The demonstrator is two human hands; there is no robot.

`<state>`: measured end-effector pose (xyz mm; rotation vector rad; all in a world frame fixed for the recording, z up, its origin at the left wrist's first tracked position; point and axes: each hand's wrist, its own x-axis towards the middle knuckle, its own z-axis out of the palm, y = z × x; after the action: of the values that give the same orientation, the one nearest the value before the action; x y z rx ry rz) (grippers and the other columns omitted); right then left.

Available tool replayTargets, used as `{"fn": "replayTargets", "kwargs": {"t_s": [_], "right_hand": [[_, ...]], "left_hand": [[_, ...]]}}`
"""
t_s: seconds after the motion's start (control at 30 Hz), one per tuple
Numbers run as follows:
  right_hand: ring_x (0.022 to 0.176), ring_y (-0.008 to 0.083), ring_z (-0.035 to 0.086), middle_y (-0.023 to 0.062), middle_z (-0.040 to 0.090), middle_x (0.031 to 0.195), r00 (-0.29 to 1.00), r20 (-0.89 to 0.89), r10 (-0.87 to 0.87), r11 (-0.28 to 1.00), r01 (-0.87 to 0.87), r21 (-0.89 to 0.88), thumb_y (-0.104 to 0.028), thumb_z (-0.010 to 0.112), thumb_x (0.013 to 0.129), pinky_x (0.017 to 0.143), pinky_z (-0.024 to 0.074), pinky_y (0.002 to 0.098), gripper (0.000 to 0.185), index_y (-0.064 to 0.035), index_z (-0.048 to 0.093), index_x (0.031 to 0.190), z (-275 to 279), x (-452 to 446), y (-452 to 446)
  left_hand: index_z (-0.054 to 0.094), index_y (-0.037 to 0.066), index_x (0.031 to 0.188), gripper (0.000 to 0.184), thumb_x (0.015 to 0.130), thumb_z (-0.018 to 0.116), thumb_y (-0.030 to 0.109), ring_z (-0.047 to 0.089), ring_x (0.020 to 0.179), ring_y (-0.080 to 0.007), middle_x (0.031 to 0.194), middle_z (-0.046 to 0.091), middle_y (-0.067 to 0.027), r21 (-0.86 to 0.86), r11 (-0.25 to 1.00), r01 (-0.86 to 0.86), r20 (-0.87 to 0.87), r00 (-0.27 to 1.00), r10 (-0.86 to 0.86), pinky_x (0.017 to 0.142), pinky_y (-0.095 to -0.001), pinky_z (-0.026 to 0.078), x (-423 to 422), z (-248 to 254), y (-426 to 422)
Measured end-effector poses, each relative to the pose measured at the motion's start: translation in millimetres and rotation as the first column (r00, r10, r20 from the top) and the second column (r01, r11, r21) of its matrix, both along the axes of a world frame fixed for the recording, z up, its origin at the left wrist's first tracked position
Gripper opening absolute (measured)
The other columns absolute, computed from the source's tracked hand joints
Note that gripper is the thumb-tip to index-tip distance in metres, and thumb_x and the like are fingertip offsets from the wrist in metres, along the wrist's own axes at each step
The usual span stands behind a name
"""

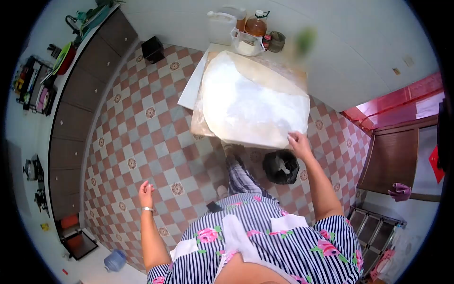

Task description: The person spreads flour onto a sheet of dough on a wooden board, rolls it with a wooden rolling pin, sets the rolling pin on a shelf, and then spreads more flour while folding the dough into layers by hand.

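Observation:
A large, thin sheet of pale rolled-out dough [255,104] covers most of a wooden board [201,124], its near edge reaching past the board's front. One upper strip of the sheet looks darker and more yellow than the white middle. My right hand [299,143] is at the sheet's near right corner, fingers drawn together; what they hold, if anything, is too small to make out. Out over the floor at the left, my left hand [146,193] has loosely bent, parted fingers and holds nothing.
Behind the board stand a white jug [221,28], a bottle of amber liquid [256,26], a bag of white powder [247,46] and jars [276,41]. A black-lined bin [281,166] sits below the board's front edge. Cabinets [71,123] line the left; a black box [152,49] stands by the wall.

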<state>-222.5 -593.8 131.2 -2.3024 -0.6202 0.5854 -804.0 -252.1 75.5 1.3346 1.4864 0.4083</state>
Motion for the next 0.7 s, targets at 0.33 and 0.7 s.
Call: {"fn": "replayTargets", "kwargs": {"t_s": [0.33, 0.7], "right_hand": [[0.095, 0.0311, 0.066, 0.0134, 0.069, 0.108, 0.984, 0.174, 0.044, 0.999, -0.046, 0.012, -0.025, 0.066, 0.087, 0.084, 0.0517, 0.0411, 0.034, -0.0073, 0.065, 0.115, -129, 259, 372], [0.107, 0.0361, 0.062, 0.0171, 0.056, 0.124, 0.922, 0.32, 0.219, 0.82, 0.004, -0.572, -0.02, 0.062, 0.084, 0.09, 0.0502, 0.0453, 0.039, -0.0111, 0.058, 0.122, -272, 395, 511]], "left_hand": [[0.059, 0.002, 0.124, 0.038, 0.094, 0.059, 0.025, 0.065, 0.1, -0.0291, 0.109, 0.068, -0.0182, -0.408, 0.858, 0.311, -0.345, 0.818, -0.461, 0.087, -0.0376, 0.05, 54, -21, -36], [0.055, 0.008, 0.127, 0.033, 0.097, 0.059, 0.02, 0.066, 0.077, -0.0118, 0.096, 0.07, -0.0069, -0.593, 0.759, -0.268, -0.282, 0.952, 0.116, 0.064, -0.0241, 0.048, 115, -29, 14]]}}
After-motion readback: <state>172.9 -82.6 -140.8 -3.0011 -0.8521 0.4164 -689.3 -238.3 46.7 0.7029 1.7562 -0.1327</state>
